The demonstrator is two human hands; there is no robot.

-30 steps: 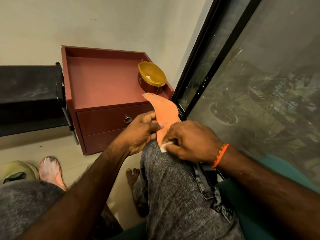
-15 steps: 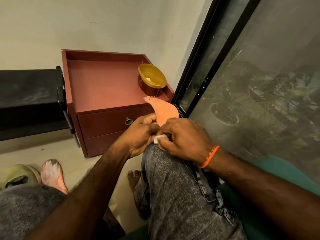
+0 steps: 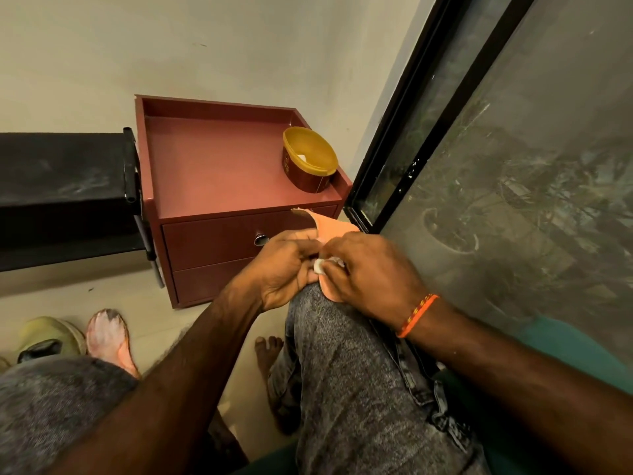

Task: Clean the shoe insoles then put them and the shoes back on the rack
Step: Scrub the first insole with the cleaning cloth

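An orange insole [image 3: 330,225] lies on my right knee, its toe end pointing away towards the cabinet. My left hand [image 3: 286,265] grips its left edge. My right hand [image 3: 370,272] pinches a small white wipe [image 3: 320,266] and presses it on the insole's middle, hiding most of the insole. A second insole [image 3: 109,337], pinkish with white smears, lies on the floor at the lower left. Next to it sits a yellowish-green shoe [image 3: 48,337], partly cut off by my left knee.
A dark red two-drawer cabinet [image 3: 219,234] stands against the wall, with a yellow-rimmed tub [image 3: 308,159] on its top right corner. A black rack [image 3: 65,186] adjoins it on the left. A black-framed glass door [image 3: 513,166] fills the right side.
My right hand with the wipe has moved up the insole from its heel end towards the middle, meeting my left hand. The camera has tilted down a little.
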